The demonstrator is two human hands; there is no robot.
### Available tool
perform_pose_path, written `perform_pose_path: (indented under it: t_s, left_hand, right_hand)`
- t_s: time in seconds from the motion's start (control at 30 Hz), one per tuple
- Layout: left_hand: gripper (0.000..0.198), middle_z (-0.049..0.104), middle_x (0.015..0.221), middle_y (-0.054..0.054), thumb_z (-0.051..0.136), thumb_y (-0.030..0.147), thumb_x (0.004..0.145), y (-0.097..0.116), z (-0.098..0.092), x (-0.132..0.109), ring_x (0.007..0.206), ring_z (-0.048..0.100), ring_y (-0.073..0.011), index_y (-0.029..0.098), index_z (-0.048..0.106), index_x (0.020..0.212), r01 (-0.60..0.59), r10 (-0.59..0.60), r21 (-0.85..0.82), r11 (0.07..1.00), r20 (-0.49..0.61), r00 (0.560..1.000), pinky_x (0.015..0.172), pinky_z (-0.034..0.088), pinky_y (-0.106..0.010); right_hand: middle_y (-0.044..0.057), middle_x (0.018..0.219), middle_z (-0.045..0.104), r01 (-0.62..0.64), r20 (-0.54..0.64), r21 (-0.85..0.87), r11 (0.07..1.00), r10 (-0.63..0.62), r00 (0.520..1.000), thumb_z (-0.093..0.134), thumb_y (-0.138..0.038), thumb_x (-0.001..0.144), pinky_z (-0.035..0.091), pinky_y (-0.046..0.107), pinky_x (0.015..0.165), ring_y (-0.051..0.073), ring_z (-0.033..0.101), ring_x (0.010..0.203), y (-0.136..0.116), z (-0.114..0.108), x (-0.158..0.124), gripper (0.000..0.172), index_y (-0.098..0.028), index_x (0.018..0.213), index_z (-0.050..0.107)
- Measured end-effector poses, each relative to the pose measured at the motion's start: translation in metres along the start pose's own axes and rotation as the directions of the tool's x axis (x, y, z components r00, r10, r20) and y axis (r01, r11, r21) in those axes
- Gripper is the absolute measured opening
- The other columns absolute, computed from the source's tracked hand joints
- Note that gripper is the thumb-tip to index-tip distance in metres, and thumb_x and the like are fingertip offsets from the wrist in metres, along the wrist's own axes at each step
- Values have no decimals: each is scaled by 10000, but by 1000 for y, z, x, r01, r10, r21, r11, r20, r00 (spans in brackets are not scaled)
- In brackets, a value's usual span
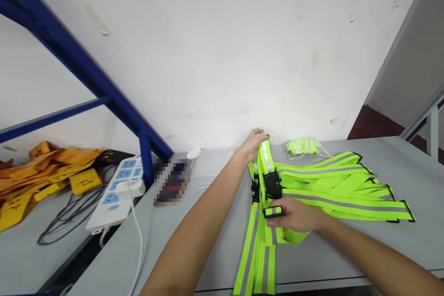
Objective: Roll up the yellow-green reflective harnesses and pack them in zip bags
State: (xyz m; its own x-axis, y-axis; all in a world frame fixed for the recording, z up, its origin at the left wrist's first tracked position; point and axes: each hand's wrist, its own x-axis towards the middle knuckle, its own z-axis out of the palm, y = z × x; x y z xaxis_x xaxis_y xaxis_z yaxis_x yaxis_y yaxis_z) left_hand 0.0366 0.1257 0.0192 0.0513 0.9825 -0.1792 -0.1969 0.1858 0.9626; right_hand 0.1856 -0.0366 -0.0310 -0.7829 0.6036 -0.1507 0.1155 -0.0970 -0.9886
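Note:
My left hand (253, 144) grips the upper end of a neon-green reflective strap (266, 157) and holds it up near the wall. Lower down, my right hand (294, 214) has its fingers closed on the same strap bundle, at a black slide buckle (273, 212). A black side-release buckle (272, 185) sits on the strap between both hands. Green tails with a grey stripe hang over the table's front edge. To the right of my hands lies a pile of similar straps (347, 185) with black fittings at their ends.
A clear bag (305, 147) with a folded green strap lies by the wall. On the left are a white power strip (120, 189) with a plugged-in charger, a blurred-out object (173, 182), a blue metal frame (145, 157) and orange-yellow straps (52, 171). Everything rests on grey tabletops (215, 245).

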Motion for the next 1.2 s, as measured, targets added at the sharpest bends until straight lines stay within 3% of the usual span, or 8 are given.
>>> perform_pose_path:
  t_s: [0.2,0.37,0.47,0.53,0.63,0.73,0.93,1.2]
  left_hand:
    - [631,668,1109,-93,611,307,837,-21,-29,-32,917,666,-174,227,254,1352,-123,115,-117,986,-65,991,842,523,-341]
    - [781,302,1524,-138,658,321,808,-48,-45,-83,1388,337,-242,261,195,1434,-283,334,358,890,-89,938,1065,363,-377]
    - [560,483,1351,-113,580,307,845,-60,-44,-114,1206,506,-221,233,336,1344,-399,438,596,697,85,895,954,431,-362]
    - [320,622,997,-48,488,330,897,-61,-42,-128,869,609,-184,215,431,1190,-364,374,684,632,141,917,757,465,-323]
    - [166,552,662,33,416,372,932,-56,-40,-136,610,549,-175,225,469,986,-284,260,788,547,162,952,576,376,-286]
    - [168,559,645,34,385,362,947,-52,-39,-135,596,555,-185,227,466,1004,-272,214,813,515,185,959,552,340,-280]
    - [262,618,745,4,334,337,964,-53,-40,-136,682,599,-206,226,440,1176,-283,208,813,508,203,957,610,375,-292]
    - [267,567,712,25,433,339,921,-58,-41,-132,651,565,-184,227,474,1160,-285,202,813,508,209,957,583,372,-277]
  right_hand:
    - [-26,693,517,-81,-203,-144,986,51,978,622,-558,807,373,235,487,112,430,547,-4,10,-9,430,-215,1065,621]
    - [1,738,563,-4,-265,-534,845,-163,950,561,-453,886,393,253,557,139,483,616,-17,17,-18,256,-206,943,594]
    - [39,787,581,9,-365,-686,728,-355,861,513,-413,917,440,300,649,181,542,714,-20,17,-16,229,-199,852,561]
    - [79,912,606,-27,-446,-728,685,-444,777,509,-385,918,465,353,775,222,582,870,-17,13,-14,194,-202,880,559]
    - [130,1153,599,-156,-545,-741,653,-449,708,537,-387,893,437,450,924,289,562,1108,-8,5,-9,180,-210,883,568]
    - [122,1268,600,-247,-585,-719,650,-373,720,536,-417,891,344,555,1033,318,528,1215,-2,1,-7,196,-226,888,579]
    - [78,1265,625,-162,-493,-747,644,-375,785,520,-379,915,259,538,1123,254,561,1199,-10,9,-8,162,-241,963,589]
    - [91,1139,647,-107,-469,-759,642,-425,775,525,-348,914,429,456,942,255,580,1089,-12,13,-8,172,-225,1030,557]
